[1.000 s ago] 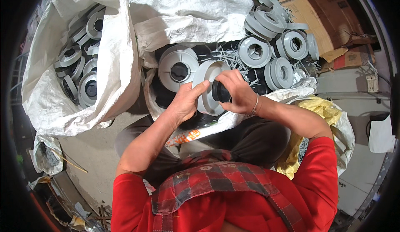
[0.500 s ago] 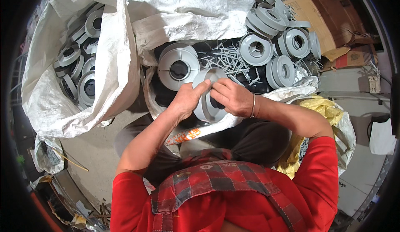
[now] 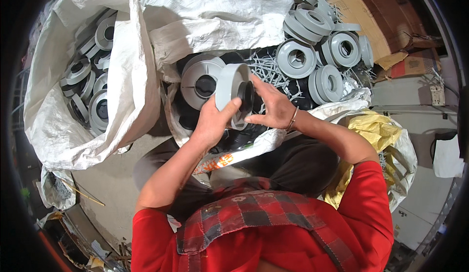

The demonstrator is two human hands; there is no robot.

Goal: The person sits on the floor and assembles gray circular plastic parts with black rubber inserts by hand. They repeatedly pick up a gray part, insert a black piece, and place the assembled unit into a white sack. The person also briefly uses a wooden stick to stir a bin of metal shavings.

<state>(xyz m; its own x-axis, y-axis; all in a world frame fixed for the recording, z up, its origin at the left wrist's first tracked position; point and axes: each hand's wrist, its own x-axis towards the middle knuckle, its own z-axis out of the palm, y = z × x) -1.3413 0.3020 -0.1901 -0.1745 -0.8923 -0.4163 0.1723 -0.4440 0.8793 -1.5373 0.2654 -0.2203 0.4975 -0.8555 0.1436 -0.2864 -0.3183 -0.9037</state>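
Now | left hand (image 3: pixel 210 123) grips grey spool (image 3: pixel 229 89) | right hand (image 3: pixel 273 108) fingers hold black hub (image 3: pixel 245 96)

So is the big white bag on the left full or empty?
Partly full. The white bag gapes open at the top, and grey plastic rings lie piled inside it, filling the opening that shows. How deep they go cannot be told.

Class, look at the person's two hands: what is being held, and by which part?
Both hands hold one grey plastic spool: the left hand grips its rim from below, the right hand pinches the black hub.
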